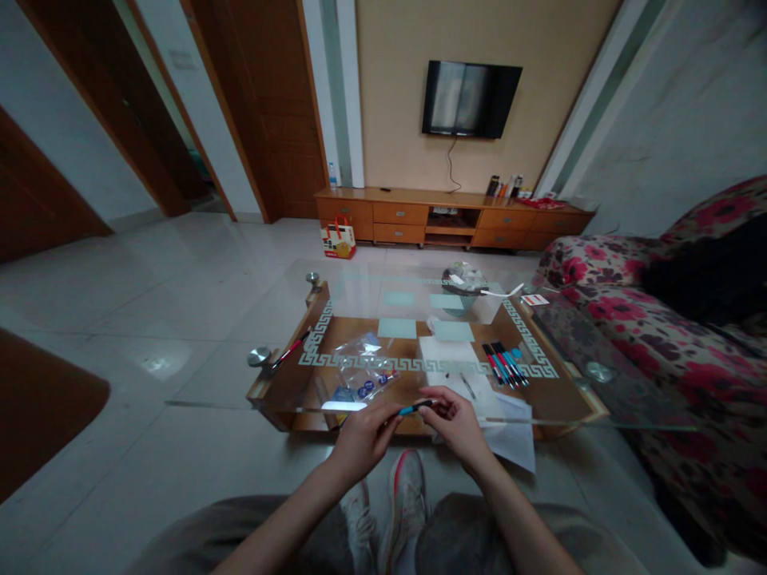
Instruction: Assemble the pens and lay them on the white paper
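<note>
A blue and black pen (413, 408) is held level between both hands, above the near edge of the glass table (216, 375). My left hand (367, 431) grips its blue end. The fingers of my right hand (451, 414) pinch the black end. On the glass to the right lies a row of several red and blue pens (504, 365). Small dark parts and a thin grey piece (468, 386) rest on white paper (447, 355) just beyond my right hand. A clear plastic bag (365, 369) with blue round marks lies beyond my left hand.
One red and black pen (292, 350) lies near the table's left side. At the back right stands a bowl (464, 279) with a white spoon-like item beside it. A flowered sofa (659, 319) is on the right; a paper bag (339, 238) stands by the cabinet (399, 214).
</note>
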{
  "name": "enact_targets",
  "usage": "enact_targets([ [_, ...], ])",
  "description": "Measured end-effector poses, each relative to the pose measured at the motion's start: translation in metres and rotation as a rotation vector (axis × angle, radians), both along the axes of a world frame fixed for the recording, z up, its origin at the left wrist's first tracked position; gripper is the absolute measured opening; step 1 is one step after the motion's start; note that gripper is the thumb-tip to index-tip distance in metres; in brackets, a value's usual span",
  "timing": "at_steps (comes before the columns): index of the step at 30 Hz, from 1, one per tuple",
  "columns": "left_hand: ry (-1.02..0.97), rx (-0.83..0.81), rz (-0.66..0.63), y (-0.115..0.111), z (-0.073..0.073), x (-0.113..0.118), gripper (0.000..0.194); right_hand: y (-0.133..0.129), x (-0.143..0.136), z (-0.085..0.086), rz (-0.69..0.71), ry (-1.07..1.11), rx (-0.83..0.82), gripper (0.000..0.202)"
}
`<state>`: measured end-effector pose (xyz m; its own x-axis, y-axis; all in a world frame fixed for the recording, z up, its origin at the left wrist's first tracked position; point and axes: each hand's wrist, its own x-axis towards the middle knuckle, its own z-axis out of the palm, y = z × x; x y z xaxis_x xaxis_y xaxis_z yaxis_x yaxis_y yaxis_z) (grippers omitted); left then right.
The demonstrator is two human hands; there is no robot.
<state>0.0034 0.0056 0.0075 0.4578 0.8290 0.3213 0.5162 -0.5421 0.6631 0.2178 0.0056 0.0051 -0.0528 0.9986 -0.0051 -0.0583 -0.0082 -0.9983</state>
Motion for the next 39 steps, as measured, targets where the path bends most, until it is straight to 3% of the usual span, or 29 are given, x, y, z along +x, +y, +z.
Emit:
enact_targets([
  [7,0.001,-0.021,-0.043,-0.003,0.004,0.003,0.041,-0.003,-0.008,0.001,0.04,-0.064,0.015,0.043],
  [16,0.129,0.019,0.01,-0.003,0.005,0.002,0.028,-0.005,-0.009,0.0,0.121,-0.16,0.007,0.047],
  [20,0.123,0.013,0.069,-0.002,0.005,0.002,0.024,0.003,0.005,0.0,0.016,-0.241,0.064,0.042],
  [24,0.083,0.004,0.092,-0.003,0.01,0.001,0.021,0.014,0.029,-0.008,-0.227,-0.547,0.236,0.036],
  [27,0.078,0.01,0.088,-0.003,0.01,0.001,0.021,0.017,0.04,-0.02,-0.305,-0.855,0.372,0.035],
  [32,0.077,0.029,0.081,-0.003,0.006,0.0,0.02,0.014,0.04,-0.036,-0.288,-1.188,0.308,0.042],
  [39,0.078,-0.002,0.072,-0.003,0.006,-0.001,0.019,0.014,0.038,-0.037,-0.231,-1.301,0.251,0.05],
])
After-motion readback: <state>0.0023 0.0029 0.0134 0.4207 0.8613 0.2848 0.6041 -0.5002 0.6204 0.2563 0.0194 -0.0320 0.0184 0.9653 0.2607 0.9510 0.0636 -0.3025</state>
